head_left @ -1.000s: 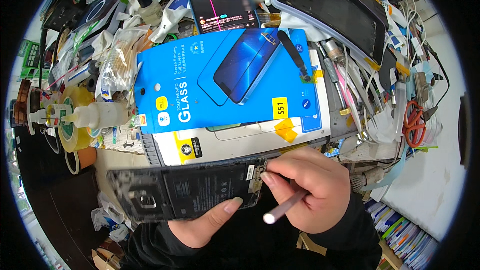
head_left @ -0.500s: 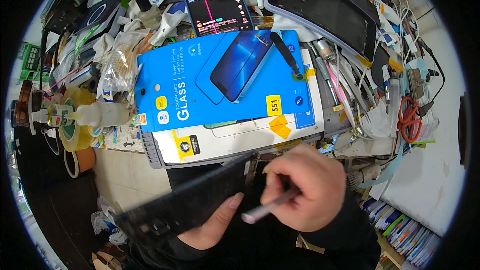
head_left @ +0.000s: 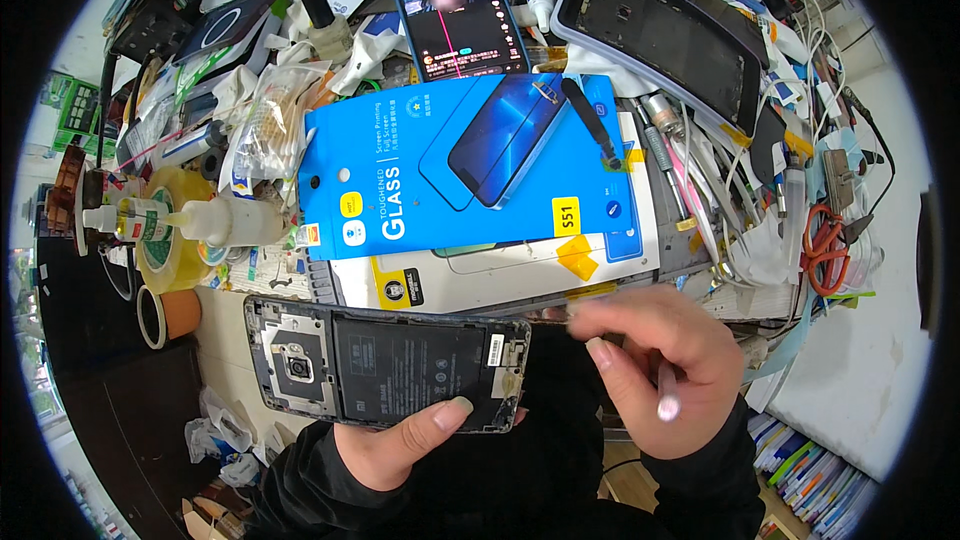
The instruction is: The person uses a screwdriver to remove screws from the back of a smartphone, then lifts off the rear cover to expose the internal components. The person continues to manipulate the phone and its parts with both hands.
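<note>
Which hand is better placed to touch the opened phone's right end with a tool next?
Probably the right hand: it holds a slim tool just right of the opened phone, which the left hand supports.

A cluttered workbench point(head_left: 272, 276) spreads beyond the right hand's fingers point(head_left: 625, 314). Past them and leftward, a dark grey mat point(head_left: 322, 283) lies on it; farther left are a white squeeze bottle point(head_left: 232, 222) and a yellow tape roll point(head_left: 172, 276). Rightward sit orange-handled scissors point(head_left: 829, 258), their direct contact with the bench hidden by clutter.
</note>
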`<move>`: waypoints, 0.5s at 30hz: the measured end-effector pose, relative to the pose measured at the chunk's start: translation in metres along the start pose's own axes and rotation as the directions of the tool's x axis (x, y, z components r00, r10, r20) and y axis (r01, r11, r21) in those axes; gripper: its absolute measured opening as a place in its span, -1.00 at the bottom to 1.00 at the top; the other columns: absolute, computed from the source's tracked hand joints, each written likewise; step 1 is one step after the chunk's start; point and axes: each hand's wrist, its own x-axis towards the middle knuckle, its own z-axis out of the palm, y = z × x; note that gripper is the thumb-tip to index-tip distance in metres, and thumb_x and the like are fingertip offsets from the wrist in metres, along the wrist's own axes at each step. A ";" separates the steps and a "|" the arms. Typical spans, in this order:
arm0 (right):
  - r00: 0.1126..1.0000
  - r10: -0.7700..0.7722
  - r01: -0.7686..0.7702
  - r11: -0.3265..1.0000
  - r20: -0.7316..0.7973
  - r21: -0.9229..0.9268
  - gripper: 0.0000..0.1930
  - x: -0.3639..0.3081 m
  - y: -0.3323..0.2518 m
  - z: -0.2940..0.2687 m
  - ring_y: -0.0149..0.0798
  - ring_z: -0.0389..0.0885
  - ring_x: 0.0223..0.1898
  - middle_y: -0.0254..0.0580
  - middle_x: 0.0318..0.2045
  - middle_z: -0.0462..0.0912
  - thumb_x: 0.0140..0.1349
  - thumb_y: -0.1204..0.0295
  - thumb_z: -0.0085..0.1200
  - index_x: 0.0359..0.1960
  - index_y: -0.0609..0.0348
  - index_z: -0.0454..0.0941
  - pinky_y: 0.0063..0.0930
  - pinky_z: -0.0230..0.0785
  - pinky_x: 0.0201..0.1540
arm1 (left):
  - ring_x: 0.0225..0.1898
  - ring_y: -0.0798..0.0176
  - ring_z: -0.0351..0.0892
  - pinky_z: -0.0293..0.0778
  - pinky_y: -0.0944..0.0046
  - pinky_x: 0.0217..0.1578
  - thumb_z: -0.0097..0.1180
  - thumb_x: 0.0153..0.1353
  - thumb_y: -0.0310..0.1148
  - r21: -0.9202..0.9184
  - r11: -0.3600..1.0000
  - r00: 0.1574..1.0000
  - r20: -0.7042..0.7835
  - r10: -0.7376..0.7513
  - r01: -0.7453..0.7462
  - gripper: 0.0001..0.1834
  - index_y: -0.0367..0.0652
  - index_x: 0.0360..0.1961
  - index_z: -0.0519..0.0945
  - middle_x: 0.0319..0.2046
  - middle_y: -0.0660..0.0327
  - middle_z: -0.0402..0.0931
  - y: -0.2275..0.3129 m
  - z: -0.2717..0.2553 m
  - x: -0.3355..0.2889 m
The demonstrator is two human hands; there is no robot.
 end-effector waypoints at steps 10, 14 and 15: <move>1.000 -0.016 0.016 0.993 -0.007 0.113 -0.80 0.002 0.007 0.007 -0.34 0.63 -0.44 -0.15 -0.33 0.75 0.24 0.61 0.32 -0.10 0.21 0.73 -0.53 0.41 -0.39 | 0.01 -0.20 0.71 0.72 -0.19 0.01 0.31 0.30 -0.19 0.041 0.999 1.000 0.008 0.001 -0.001 -0.20 -0.49 0.36 0.25 0.08 -0.23 0.56 0.004 0.005 -0.001; 1.000 0.006 -0.008 0.993 0.015 0.117 -0.82 0.000 0.009 0.008 -0.32 0.63 -0.45 -0.15 -0.35 0.75 0.24 0.61 0.31 -0.12 0.23 0.72 -0.52 0.41 -0.40 | 0.01 -0.17 0.71 0.72 -0.15 0.00 0.31 0.29 -0.19 0.079 0.997 1.000 0.025 0.012 -0.014 -0.21 -0.50 0.35 0.26 0.09 -0.23 0.56 0.003 0.005 0.001; 1.000 -0.021 0.021 0.990 -0.004 0.139 -0.82 0.000 0.008 0.007 -0.32 0.64 -0.45 -0.15 -0.34 0.75 0.24 0.61 0.31 -0.12 0.23 0.72 -0.51 0.41 -0.40 | 0.01 -0.17 0.71 0.72 -0.13 0.00 0.32 0.29 -0.19 0.091 0.996 0.999 0.034 0.011 -0.014 -0.21 -0.50 0.35 0.27 0.10 -0.23 0.56 0.003 0.004 0.001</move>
